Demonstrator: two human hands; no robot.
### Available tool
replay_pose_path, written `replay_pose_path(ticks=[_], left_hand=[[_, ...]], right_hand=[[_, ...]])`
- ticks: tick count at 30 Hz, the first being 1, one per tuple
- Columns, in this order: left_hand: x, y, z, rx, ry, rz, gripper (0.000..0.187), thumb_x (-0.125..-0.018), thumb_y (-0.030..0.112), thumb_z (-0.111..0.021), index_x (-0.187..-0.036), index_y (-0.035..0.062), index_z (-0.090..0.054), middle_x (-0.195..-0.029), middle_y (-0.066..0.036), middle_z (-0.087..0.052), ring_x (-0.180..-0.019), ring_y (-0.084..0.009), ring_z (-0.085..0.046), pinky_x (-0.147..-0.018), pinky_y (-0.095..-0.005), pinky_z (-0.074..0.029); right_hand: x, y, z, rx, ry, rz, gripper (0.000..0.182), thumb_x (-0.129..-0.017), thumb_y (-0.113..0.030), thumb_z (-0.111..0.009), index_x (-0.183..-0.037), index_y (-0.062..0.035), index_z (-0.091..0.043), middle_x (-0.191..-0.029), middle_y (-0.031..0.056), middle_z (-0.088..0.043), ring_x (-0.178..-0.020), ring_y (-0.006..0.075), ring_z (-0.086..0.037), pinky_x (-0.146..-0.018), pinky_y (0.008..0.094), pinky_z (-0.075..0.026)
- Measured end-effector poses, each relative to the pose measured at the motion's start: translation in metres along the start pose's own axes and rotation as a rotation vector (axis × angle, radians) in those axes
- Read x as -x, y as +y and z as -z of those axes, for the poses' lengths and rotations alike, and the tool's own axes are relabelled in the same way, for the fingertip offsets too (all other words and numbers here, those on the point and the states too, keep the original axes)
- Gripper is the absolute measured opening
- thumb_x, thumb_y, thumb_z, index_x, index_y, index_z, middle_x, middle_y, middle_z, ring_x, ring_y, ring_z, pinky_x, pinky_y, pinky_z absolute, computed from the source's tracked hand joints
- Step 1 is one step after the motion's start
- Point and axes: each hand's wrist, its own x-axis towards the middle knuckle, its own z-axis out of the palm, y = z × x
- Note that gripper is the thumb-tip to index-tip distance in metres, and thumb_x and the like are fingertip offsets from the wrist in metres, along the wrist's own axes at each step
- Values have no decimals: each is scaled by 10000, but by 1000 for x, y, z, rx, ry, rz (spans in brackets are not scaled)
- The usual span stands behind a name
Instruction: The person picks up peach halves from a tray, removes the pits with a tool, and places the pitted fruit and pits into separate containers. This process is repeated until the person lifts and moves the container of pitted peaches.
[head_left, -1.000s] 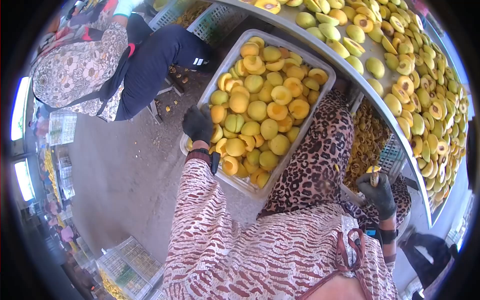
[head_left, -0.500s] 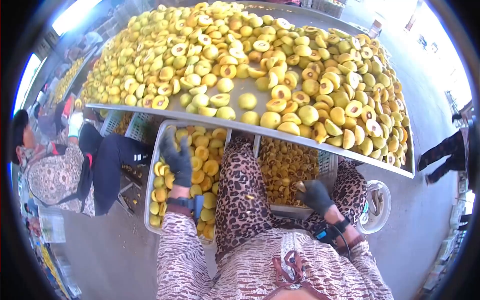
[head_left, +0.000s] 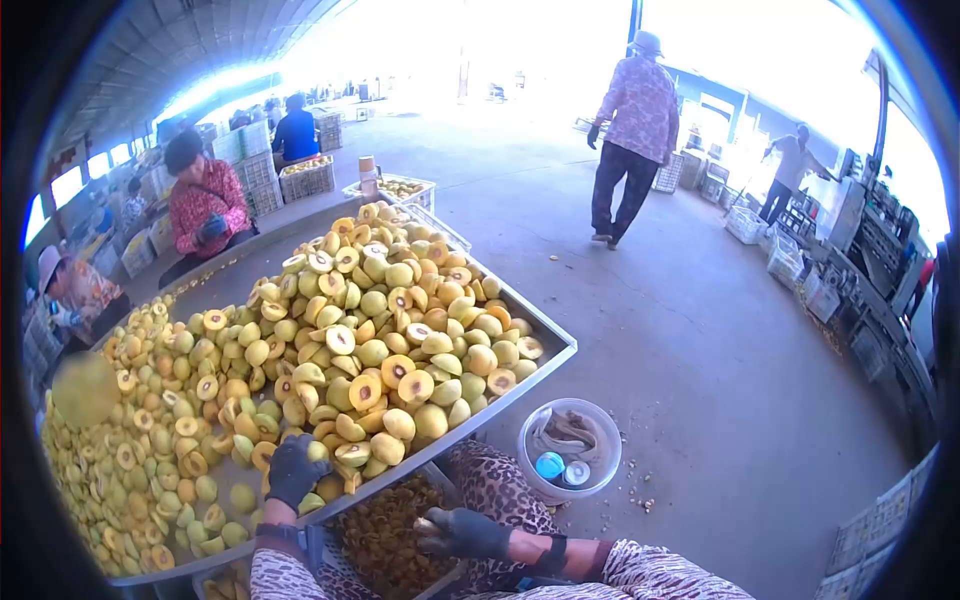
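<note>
My left hand, in a dark glove, is at the near edge of a metal table heaped with halved yellow peaches. Its fingers curl against a peach half at the edge of the pile. Lower down, my gloved right hand is closed, with a small pale tip showing at its fingers; what it holds is too small to make out. Beneath that hand, between my legs, sits a crate of brownish-yellow scraps. Part of a crate of peach halves shows under the table.
A white bucket with a cloth and two cans or lids stands on the floor to the right. One person walks away ahead; another, in a red patterned top, is across the table. Crates and machinery line the right side.
The view has swung up and to the right. My left hand has gone from the crate of peach halves up to the pile on the table. My right hand stays over the scraps crate.
</note>
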Motion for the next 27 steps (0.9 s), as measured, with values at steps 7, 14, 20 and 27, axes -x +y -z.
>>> replay_pose_path(ticks=[7,14,20,27], left_hand=[[69,50,60,1715,280,140,493,-846,132,-578,-1299,-35,-477,-1185,-142,-577,-1037,-231,-603,-853,-364,-544],[126,108,48,2235,380,135,666,-784,15,-535,-1423,-10,-349,-1374,-171,-471,-1225,-304,-503,-1061,-431,-396],[134,131,46,2344,452,82,502,-923,161,-491,-1386,-4,-391,-1374,-175,-464,-1202,-319,-513,-1040,-451,-415],[134,140,28,2377,431,177,441,-1015,301,-397,-1342,9,-441,-1303,-168,-517,-1123,-307,-560,-999,-412,-445]], right_hand=[[-11,-37,11,-395,66,157,184,-892,-155,-630,-991,-15,-562,-705,110,-503,-670,103,-430,-602,330,-437],[-21,-83,4,-598,-54,84,148,-883,-123,-617,-927,7,-561,-711,18,-507,-682,71,-431,-592,274,-408],[-18,-89,-1,-631,-159,-118,180,-918,-175,-580,-924,5,-583,-694,-15,-509,-643,48,-446,-549,242,-394],[-19,-96,-5,-696,-214,-257,241,-962,-232,-527,-939,3,-577,-678,-34,-496,-590,42,-452,-506,219,-380]])
